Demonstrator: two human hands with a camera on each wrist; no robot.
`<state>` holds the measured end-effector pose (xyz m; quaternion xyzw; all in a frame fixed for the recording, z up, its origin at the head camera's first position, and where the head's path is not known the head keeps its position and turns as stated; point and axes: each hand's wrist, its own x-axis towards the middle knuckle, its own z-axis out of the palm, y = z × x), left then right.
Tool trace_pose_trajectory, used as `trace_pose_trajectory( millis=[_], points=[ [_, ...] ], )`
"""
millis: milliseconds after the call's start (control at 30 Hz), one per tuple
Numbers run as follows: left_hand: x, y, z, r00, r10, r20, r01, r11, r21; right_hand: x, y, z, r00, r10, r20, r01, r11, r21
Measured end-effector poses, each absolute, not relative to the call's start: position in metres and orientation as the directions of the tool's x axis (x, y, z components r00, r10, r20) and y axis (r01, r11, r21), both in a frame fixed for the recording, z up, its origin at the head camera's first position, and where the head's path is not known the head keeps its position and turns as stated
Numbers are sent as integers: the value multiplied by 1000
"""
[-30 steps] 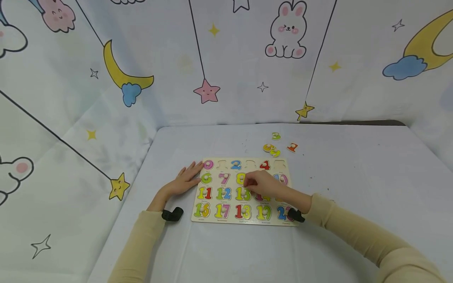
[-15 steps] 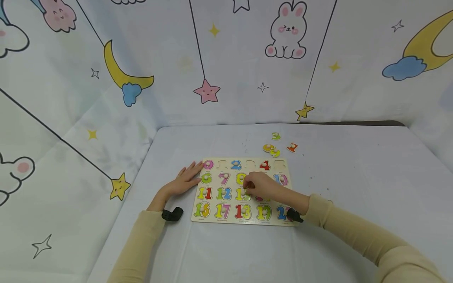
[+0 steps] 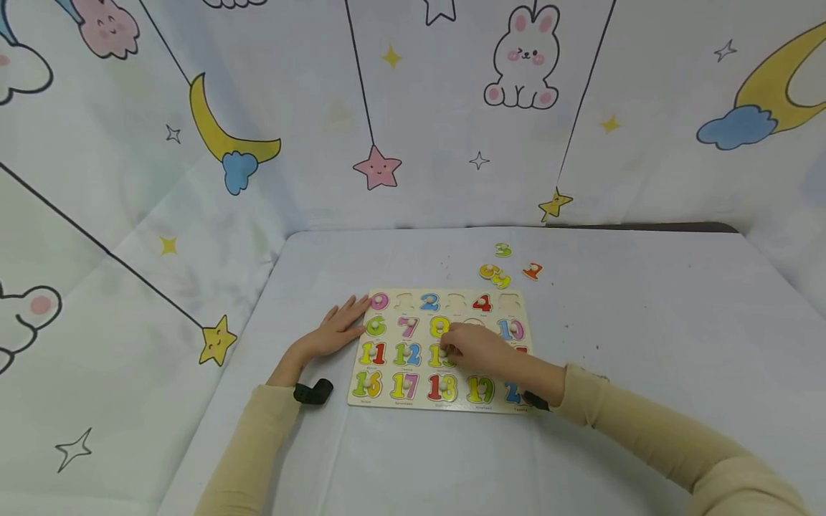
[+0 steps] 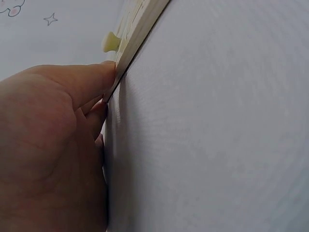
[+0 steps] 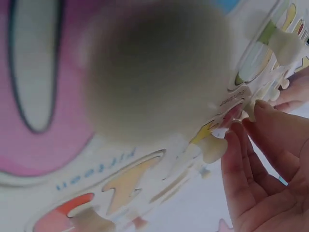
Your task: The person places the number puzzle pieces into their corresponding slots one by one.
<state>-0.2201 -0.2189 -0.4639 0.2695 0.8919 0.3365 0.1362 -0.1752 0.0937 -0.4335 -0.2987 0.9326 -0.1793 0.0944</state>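
A wooden number puzzle board lies on the white-covered table. My left hand rests at its left edge, fingers spread and straight; in the left wrist view the thumb touches the board's side below a pale knob. My right hand is over the middle of the board, its fingertips at the yellow-green 13 piece. In the right wrist view the thumb and forefinger pinch a small pale knob. The palm hides the 14 piece and part of its surroundings.
Several loose number pieces lie beyond the board: a green 3, an orange-red 1, and an orange piece overlapping a yellow one. Vacant recesses show in the top row. A cartoon-printed cloth hangs behind.
My right hand has shifted slightly toward the near side over the 13 piece, uncovering a vacant recess right of the 8. The left hand has stayed in place.
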Motion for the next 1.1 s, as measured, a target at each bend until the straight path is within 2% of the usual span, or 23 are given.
trace_pose_trajectory(
  millis=[167, 267, 333, 467, 633, 833, 1100],
  points=[
    [-220, -220, -463, -819, 570, -64, 386, 631, 673, -168, 89, -428, -778, -624, -70, -599, 771, -216],
    [-220, -221, -464, -822, 566, -67, 382, 634, 672, -166, 88, -423, -767, -636, -83, -619, 768, -164],
    [-221, -221, -464, -822, 565, -66, 382, 634, 673, -168, 90, -417, -771, -627, -111, -603, 775, -189],
    [-221, -222, -465, -819, 570, -67, 385, 632, 673, -182, 106, -405, -798, -582, -156, -518, 795, -317],
    [-220, -222, -467, -816, 574, -64, 391, 631, 670, -217, 144, -403, -858, -510, -54, -443, 790, -425],
    [-219, -222, -467, -816, 574, -69, 387, 630, 673, -255, 193, -409, -930, -362, 54, -352, 841, -410],
    [-220, -223, -468, -820, 568, -73, 388, 645, 658, -280, 227, -416, -988, -151, -19, -138, 943, -304]
  ],
)
